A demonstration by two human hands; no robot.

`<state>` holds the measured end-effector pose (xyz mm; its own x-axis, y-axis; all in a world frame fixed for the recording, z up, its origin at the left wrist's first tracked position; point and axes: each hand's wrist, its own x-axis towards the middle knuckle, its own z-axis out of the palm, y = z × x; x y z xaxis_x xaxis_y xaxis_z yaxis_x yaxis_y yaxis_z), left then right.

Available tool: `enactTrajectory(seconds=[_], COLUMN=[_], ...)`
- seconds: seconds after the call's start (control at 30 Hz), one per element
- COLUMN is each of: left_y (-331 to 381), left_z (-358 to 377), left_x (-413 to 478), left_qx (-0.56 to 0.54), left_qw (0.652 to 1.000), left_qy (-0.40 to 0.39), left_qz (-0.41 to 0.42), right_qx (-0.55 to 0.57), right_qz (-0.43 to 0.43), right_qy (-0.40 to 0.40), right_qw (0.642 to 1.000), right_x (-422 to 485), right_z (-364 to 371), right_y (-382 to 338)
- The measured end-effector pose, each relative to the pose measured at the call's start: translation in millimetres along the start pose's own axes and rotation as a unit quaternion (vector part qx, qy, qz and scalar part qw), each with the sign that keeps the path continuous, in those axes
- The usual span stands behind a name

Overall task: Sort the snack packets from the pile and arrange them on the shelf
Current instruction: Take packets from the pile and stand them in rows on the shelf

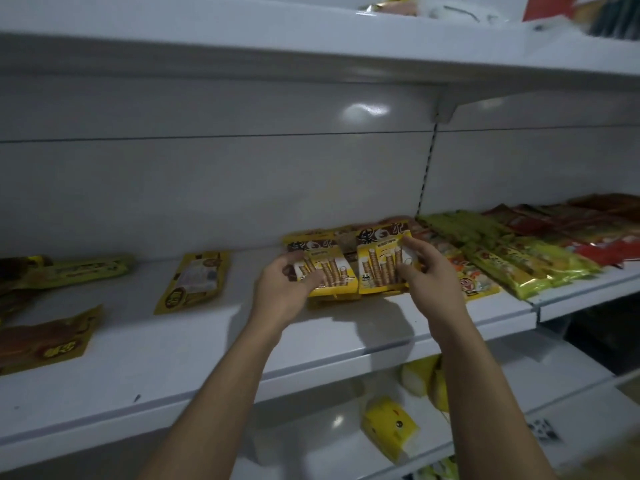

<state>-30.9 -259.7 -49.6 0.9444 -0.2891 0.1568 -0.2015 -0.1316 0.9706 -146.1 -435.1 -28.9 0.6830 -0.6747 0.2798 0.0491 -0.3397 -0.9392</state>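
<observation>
Head: packets point(349, 268) between both hands point(287, 289) point(431, 275)

The white shelf point(173, 358) bears yellow wafer-roll packets point(377, 268), a flat yellow packet point(192, 282), green packets point(530, 261) and red packets point(595, 233).

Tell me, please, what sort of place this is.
Probably a small shop: white tiered shelving, with green packets, red packets and yellow wafer-roll packets grouped by kind.
</observation>
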Motion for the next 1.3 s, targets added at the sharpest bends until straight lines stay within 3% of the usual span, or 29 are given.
enactTrajectory(seconds=[0.43, 0.83, 0.93, 1.1, 1.17, 1.3], left_y=[-6.7, -28.6, -43.4, -57.1, -52.0, -47.8], left_z=[1.2, 14.5, 21.6, 22.9, 22.4, 22.5], left_x=[50.1, 152.1, 166.7, 169.2, 159.3, 146.1], left_qx=[0.047, 0.121, 0.201, 0.397, 0.409, 0.431], left_qw=[0.997, 0.992, 0.977, 0.916, 0.907, 0.888], left_qy=[0.050, -0.025, -0.061, -0.048, -0.060, -0.074], left_qz=[-0.025, -0.038, -0.027, 0.048, 0.082, 0.143], right_qx=[0.063, 0.009, -0.186, -0.467, -0.505, -0.475], right_qz=[0.066, 0.102, 0.054, -0.026, -0.058, -0.104], right_qy=[0.045, 0.002, -0.024, -0.054, -0.064, -0.158], right_qw=[0.995, 0.995, 0.981, 0.882, 0.859, 0.859], right_x=[63.4, 166.8, 173.0, 169.6, 165.6, 155.4], right_z=[15.2, 78.2, 86.0, 97.0, 98.7, 95.2], right_y=[24.8, 32.9, 39.7, 49.9, 51.4, 46.6])
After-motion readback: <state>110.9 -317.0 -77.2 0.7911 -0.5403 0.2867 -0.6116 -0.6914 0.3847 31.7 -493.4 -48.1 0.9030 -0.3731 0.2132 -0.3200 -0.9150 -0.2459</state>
